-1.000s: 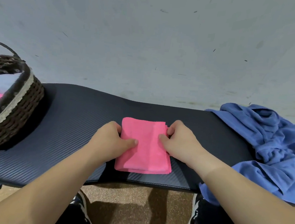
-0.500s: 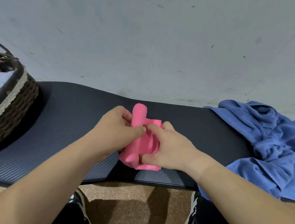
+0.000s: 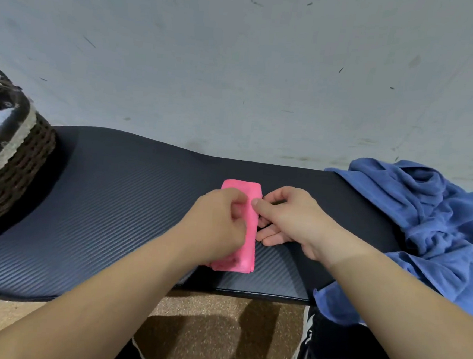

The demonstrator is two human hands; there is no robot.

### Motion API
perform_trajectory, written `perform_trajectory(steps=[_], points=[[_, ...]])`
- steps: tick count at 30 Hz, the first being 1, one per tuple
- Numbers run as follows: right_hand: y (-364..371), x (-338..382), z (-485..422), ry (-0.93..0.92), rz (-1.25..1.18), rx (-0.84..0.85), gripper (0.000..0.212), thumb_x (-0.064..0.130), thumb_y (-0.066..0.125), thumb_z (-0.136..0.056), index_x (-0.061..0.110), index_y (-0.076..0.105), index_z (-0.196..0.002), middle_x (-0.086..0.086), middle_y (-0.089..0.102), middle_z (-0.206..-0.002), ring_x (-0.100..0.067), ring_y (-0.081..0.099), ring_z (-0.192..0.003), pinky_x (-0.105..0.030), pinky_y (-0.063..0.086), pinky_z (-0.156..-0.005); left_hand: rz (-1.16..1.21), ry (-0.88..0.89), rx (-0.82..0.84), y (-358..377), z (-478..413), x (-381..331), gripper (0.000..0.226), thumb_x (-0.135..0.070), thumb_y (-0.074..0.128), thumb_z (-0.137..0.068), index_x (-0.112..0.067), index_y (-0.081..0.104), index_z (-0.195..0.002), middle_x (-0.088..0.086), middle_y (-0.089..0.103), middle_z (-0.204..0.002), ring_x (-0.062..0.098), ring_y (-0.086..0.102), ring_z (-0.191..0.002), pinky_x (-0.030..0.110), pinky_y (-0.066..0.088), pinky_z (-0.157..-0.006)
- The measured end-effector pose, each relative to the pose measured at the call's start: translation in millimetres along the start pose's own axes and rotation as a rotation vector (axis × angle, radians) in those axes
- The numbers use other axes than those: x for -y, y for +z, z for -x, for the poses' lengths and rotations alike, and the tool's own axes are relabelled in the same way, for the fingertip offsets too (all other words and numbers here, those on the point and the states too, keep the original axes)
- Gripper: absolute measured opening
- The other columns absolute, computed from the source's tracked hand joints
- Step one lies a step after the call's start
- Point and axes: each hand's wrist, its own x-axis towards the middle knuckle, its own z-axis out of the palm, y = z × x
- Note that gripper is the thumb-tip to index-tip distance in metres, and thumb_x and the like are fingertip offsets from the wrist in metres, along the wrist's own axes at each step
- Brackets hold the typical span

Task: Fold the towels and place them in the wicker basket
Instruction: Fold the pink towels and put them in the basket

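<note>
Nearest us, below our left hand [image 3: 217, 226], the brown floor [image 3: 204, 318] shows past the front edge of the dark ribbed bench [image 3: 120, 198]. On the bench our left hand curls over and grips the folded pink towel [image 3: 249, 245], a narrow strip running away from us. Our right hand [image 3: 291, 220] pinches the towel's right edge between thumb and forefinger, its other fingers loosely curled. Farther off, the wicker basket [image 3: 18, 167] stands well left of the left hand, and a crumpled blue towel [image 3: 438, 223] lies right of the right hand.

Bare forearms [image 3: 101, 302], bare left hand [image 3: 217, 223] and right hand [image 3: 294, 220], dark trousers [image 3: 357, 358], black shoes [image 3: 299, 351] with white stripes
</note>
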Motion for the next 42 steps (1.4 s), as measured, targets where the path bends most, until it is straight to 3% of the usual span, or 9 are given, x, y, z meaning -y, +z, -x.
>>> perform_trajectory(steps=[6,13,17,20,29,32,34,38,42], points=[[9.0,1.2,-1.3,-0.010,0.035,-0.065,0.023,0.022,0.071,-0.098,0.008,0.062,-0.112,-0.011,0.070,-0.081,-0.022,0.073,-0.058,-0.036,0.065,-0.060,-0.027,-0.153,-0.041,-9.4,4.8,16.0,0.061,-0.056,0.084,-0.072,-0.025,0.052,-0.113,-0.009,0.063,-0.104,0.008,0.062,-0.090,0.030,0.052,-0.071],[-5.3,0.8,-5.4,-0.071,0.017,0.002,0.031,0.011,0.072,-0.085,0.014,0.068,-0.116,-0.012,0.077,-0.104,-0.021,0.076,-0.082,-0.039,0.065,-0.076,0.246,-0.040,-0.001,-22.3,5.0,4.7,0.035,-0.021,0.081,-0.079,-0.032,0.064,-0.107,-0.005,0.069,-0.092,0.015,0.066,-0.078,0.027,0.056,-0.067],[-9.8,9.4,1.8,-0.181,-0.155,0.329,0.040,0.015,0.072,-0.076,0.017,0.071,-0.115,0.002,0.074,-0.102,-0.012,0.068,-0.093,-0.028,0.055,-0.079,0.385,0.059,0.211,-63.3,15.6,8.7,0.038,-0.006,0.083,-0.080,-0.032,0.076,-0.106,0.000,0.076,-0.105,0.023,0.074,-0.096,0.042,0.063,-0.083],[-3.4,15.2,9.9,-0.157,-0.139,0.443,0.042,0.022,0.081,-0.084,0.010,0.072,-0.123,-0.008,0.076,-0.118,-0.025,0.072,-0.110,-0.039,0.058,-0.096,0.431,0.104,0.269,-84.0,24.4,18.9,0.044,-0.002,0.084,-0.081,-0.028,0.075,-0.115,0.000,0.076,-0.112,0.025,0.074,-0.102,0.044,0.063,-0.087],[57.4,28.3,36.0,-0.034,-0.244,0.125,0.033,0.024,0.079,-0.089,0.005,0.070,-0.115,-0.015,0.079,-0.106,-0.025,0.076,-0.091,-0.040,0.063,-0.079,-0.178,0.273,-0.178,-97.1,54.6,54.2,0.030,-0.046,0.070,-0.077,-0.035,0.067,-0.105,-0.016,0.059,-0.104,0.006,0.060,-0.099,0.037,0.053,-0.089],[82.4,47.4,47.4,-0.058,-0.342,0.122,0.034,0.020,0.079,-0.090,0.009,0.068,-0.120,-0.013,0.079,-0.109,-0.026,0.077,-0.101,-0.042,0.062,-0.082,-0.151,0.135,-0.266,-112.3,68.3,57.1,0.053,-0.045,0.073,-0.086,-0.026,0.058,-0.134,-0.008,0.059,-0.123,0.014,0.059,-0.113,0.030,0.047,-0.099],[98.6,66.3,51.6,-0.077,-0.401,0.167,0.037,0.019,0.076,-0.091,0.010,0.067,-0.125,-0.010,0.079,-0.111,-0.025,0.076,-0.103,-0.043,0.061,-0.083,0.059,-0.053,-0.268,-138.6,77.4,58.6,0.068,-0.047,0.075,-0.087,-0.024,0.049,-0.145,-0.008,0.057,-0.135,0.015,0.058,-0.123,0.027,0.044,-0.102],[136.8,113.2,58.2,-0.104,-0.468,0.277,0.035,0.018,0.070,-0.094,0.012,0.066,-0.128,-0.004,0.077,-0.105,-0.020,0.074,-0.097,-0.042,0.060,-0.083,0.805,-0.250,-0.135,-207.5,92.3,75.1,0.037,-0.037,0.077,-0.088,-0.021,0.068,-0.121,0.002,0.072,-0.118,0.021,0.071,-0.106,0.046,0.056,-0.099],[195.2,155.9,59.0,-0.132,-0.421,0.388,0.031,0.023,0.071,-0.094,0.013,0.067,-0.124,-0.003,0.077,-0.096,-0.016,0.075,-0.085,-0.038,0.061,-0.077,0.968,-0.278,-0.221,-272.0,106.3,100.0,0.028,-0.013,0.070,-0.091,-0.007,0.067,-0.119,0.009,0.069,-0.102,0.024,0.070,-0.098,0.045,0.062,-0.089]])
